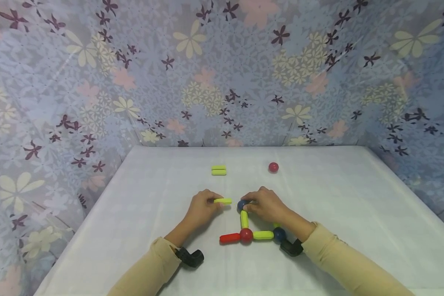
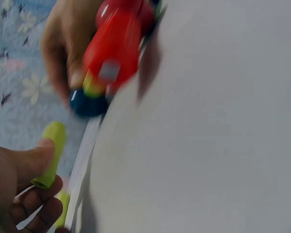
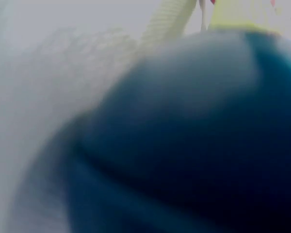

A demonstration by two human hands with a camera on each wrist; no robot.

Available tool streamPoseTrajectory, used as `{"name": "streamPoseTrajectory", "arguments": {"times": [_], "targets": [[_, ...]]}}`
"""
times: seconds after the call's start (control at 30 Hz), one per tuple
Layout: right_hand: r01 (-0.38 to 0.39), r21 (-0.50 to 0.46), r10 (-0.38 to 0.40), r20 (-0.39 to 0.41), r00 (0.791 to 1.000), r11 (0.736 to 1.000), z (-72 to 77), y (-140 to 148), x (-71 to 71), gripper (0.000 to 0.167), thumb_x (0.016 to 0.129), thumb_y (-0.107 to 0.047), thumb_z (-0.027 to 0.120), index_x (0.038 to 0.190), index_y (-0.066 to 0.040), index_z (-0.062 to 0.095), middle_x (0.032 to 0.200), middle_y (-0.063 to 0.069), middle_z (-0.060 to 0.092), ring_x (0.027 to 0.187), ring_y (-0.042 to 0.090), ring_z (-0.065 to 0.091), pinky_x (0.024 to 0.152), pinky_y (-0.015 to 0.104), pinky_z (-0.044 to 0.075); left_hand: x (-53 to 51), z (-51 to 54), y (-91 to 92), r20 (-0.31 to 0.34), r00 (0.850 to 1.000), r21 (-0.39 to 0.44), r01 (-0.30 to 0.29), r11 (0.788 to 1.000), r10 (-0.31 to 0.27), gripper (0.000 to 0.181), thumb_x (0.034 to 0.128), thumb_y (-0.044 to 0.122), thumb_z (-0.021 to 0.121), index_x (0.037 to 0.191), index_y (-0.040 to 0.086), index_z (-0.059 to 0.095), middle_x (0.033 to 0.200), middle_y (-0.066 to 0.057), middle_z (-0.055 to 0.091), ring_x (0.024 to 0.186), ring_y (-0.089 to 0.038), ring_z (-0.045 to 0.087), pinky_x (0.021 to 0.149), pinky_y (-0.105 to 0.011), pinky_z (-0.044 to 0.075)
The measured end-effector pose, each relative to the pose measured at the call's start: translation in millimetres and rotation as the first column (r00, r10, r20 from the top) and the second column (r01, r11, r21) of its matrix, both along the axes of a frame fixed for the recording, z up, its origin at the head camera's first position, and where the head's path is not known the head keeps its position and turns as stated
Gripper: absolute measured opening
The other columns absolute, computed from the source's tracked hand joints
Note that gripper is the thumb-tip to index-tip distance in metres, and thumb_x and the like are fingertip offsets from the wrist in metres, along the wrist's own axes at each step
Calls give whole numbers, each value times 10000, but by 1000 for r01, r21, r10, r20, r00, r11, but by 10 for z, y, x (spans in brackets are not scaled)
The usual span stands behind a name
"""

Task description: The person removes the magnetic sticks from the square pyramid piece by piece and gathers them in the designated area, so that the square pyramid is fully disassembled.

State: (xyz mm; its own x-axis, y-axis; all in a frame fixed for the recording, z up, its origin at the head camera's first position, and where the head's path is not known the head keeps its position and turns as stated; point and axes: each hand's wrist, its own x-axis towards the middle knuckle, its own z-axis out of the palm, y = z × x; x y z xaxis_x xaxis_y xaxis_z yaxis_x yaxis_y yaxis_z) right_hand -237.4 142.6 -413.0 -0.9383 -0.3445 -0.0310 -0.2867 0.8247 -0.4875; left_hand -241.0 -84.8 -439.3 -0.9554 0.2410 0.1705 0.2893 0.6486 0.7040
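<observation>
My left hand (image 1: 203, 209) pinches a yellow-green rod (image 1: 223, 201) between thumb and fingers, also seen in the left wrist view as a green rod (image 2: 52, 150). To its right, a small gap away, my right hand (image 1: 268, 205) grips a blue ball (image 1: 241, 205). From that ball a yellow-green rod (image 1: 244, 220) runs down to a red ball (image 1: 246, 235). A red rod (image 1: 230, 238) points left from the red ball, and another yellow-green rod (image 1: 263, 235) joins it to a second blue ball (image 1: 279, 234). A blue ball (image 3: 184, 126) fills much of the right wrist view.
Two yellow-green rods (image 1: 218, 172) lie side by side at the back of the white table (image 1: 163, 176), and a loose red ball (image 1: 273, 167) sits to their right. A floral cloth (image 1: 222, 74) hangs behind the table.
</observation>
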Motion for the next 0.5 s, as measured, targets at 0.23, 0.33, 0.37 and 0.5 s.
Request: {"name": "streamPoseTrajectory", "arguments": {"times": [0.23,0.33,0.37,0.5], "targets": [[10,-5,-10,-16,1000,1000,2,33,-8,317,818,-279,714,1123,-193,692,1050,-53,701,871,124,454,750,274,365,-114,-1,-143,-59,998,29,-17,999,19,215,799,176,735,1005,117,728,912,-42,679,813,-146,517,720,-274,401],[12,-16,-12,-9,1000,1000,5,29,-3,317,817,-274,716,1123,-194,693,1043,-54,698,873,125,454,750,274,366,-232,-25,-131,-46,998,21,-47,999,48,235,811,190,726,1033,116,704,970,-53,690,844,-156,529,747,-290,416],[14,-19,-14,-2,1000,1000,5,26,-1,320,816,-275,717,1125,-195,692,1042,-54,695,874,125,452,748,273,366,-280,-38,-121,-40,997,20,-61,998,62,235,816,191,721,1038,117,697,981,-53,687,855,-161,530,754,-298,421],[21,-30,-21,19,1000,999,4,4,10,330,810,-274,724,1129,-197,690,1032,-53,686,872,129,445,735,270,371,-483,-91,-65,-45,991,-20,-126,992,125,215,830,210,705,1031,133,700,978,-35,630,923,-182,498,808,-332,413]]}}
